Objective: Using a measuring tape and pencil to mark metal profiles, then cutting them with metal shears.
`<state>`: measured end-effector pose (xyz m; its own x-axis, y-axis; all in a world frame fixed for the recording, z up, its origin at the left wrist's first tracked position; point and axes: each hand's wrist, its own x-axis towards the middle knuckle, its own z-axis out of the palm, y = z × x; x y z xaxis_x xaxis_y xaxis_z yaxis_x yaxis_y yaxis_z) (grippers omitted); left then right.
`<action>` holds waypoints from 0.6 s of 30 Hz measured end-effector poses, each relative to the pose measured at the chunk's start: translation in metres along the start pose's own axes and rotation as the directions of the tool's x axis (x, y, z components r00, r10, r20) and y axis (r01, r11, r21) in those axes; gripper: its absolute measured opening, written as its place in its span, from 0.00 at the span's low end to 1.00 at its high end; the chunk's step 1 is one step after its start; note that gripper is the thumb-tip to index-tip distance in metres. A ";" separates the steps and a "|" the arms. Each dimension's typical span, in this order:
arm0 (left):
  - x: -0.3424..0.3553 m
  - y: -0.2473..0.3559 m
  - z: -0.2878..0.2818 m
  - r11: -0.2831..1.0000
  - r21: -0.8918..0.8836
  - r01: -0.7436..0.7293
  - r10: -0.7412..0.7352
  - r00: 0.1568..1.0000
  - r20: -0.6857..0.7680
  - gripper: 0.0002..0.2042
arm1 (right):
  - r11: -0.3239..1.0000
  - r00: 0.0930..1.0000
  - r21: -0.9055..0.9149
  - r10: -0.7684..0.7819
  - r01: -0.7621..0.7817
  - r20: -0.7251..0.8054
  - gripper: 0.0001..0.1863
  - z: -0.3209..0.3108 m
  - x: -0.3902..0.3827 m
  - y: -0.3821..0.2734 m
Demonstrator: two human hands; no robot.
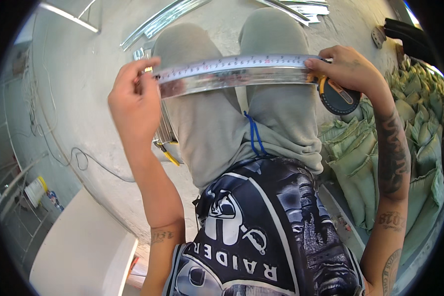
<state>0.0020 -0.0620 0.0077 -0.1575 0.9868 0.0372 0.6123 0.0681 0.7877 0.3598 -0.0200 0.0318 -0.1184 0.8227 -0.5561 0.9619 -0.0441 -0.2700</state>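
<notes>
Over the thighs (pixel 202 113), tape (pixel 232 62) and metal strip (pixel 241 78) looked light and slick, best held at the ends: left grip (pixel 137 98) pinching strip, right grip (pixel 352 71) pinching tape near case (pixel 338 97).

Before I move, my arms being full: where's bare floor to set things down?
The floor looks bare between the left hand and the grey cable, and between the upper metal strips and right hand. Green sacks crowd the right; the tape measure spans the thighs.

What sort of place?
Probably a building or renovation site: shiny silver metal profiles lie on the grey floor, pale-green sacks are piled at right, and a black-and-orange tape measure runs along a long silver metal strip.
</notes>
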 end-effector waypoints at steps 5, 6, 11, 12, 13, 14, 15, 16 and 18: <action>0.000 0.008 -0.004 0.818 -0.575 0.006 -0.005 1.000 0.004 0.21 | 0.995 0.997 0.062 0.079 -0.079 0.002 0.32 -0.003 -0.006 -0.007; -0.001 0.011 -0.003 0.822 -0.569 -0.002 0.011 1.000 0.011 0.21 | 0.996 0.996 0.041 0.082 -0.081 -0.020 0.29 -0.003 -0.008 -0.008; -0.010 0.041 0.041 0.460 -0.872 0.169 0.268 0.910 0.318 0.22 | 0.994 0.990 0.063 0.093 -0.087 -0.101 0.27 0.001 -0.012 -0.013; -0.012 0.053 0.053 0.589 -0.805 0.065 0.236 0.939 0.249 0.22 | 0.994 0.988 0.065 0.091 -0.084 -0.122 0.27 0.000 -0.015 -0.014; -0.012 0.055 0.055 0.592 -0.803 0.066 0.245 0.935 0.258 0.22 | 0.995 0.986 0.066 0.089 -0.080 -0.141 0.27 -0.001 -0.017 -0.015; -0.014 0.056 0.056 0.701 -0.713 -0.025 0.303 0.915 0.266 0.20 | 0.993 0.985 0.076 0.097 -0.087 -0.145 0.27 -0.002 -0.019 -0.017; -0.014 0.058 0.057 0.786 -0.606 -0.126 0.358 0.891 0.279 0.18 | 0.992 0.980 0.078 0.115 -0.103 -0.160 0.26 -0.002 -0.021 -0.019; -0.016 0.064 0.063 0.804 -0.595 -0.014 0.267 0.902 0.339 0.15 | 0.990 0.976 0.080 0.132 -0.119 -0.174 0.26 -0.003 -0.022 -0.020; -0.015 0.066 0.077 0.843 -0.533 -0.071 0.280 0.904 0.324 0.13 | 0.989 0.968 0.085 0.134 -0.118 -0.214 0.26 0.003 -0.019 -0.017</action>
<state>0.1043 -0.0615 0.0120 0.2800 0.9584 0.0553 0.1151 -0.0907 0.9892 0.3447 -0.0369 0.0449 0.0668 0.9116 -0.4057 0.9446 -0.1887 -0.2685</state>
